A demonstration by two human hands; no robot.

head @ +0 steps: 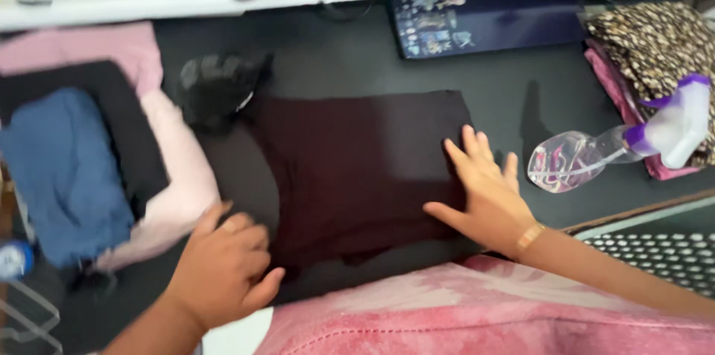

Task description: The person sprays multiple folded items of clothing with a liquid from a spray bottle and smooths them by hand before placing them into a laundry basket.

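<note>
Two hands at work here, both ours. Right hand (488,195) lies flat, fingers spread, palm down on the right edge of the dark maroon folded garment (357,169). Left hand (223,265) is curled, fingers bent tight at the garment's lower-left corner; we reckon it's pinching the cloth there, though the pinch itself is hidden under the knuckles. A thin gold-coloured band (530,236) sits on the right wrist.

The garment rests flat in the middle of the dark grey table (335,49), w/ a crumpled black glove-like bundle (220,87) touching its upper-left corner. To the left, just beside, a stack of folded clothes: blue cloth (63,169) on top, black piece (126,131) under it, pale pink one (179,176) lowest. To the right, near the right hand but apart, a clear plastic spray bottle w/ purple-and-white trigger head (618,146) lies on its side. Behind it, a leopard-print fabric pile (655,42). At the near edge, a pink towel-like cloth (477,310).

Risks as we judge them: if the left hand tugs while the right hand presses, the fold could skew or bunch. A sideways sweep of the right hand might knock the bottle & wet the cloth. The black bundle could get caught in the fold, since it's touching.
</note>
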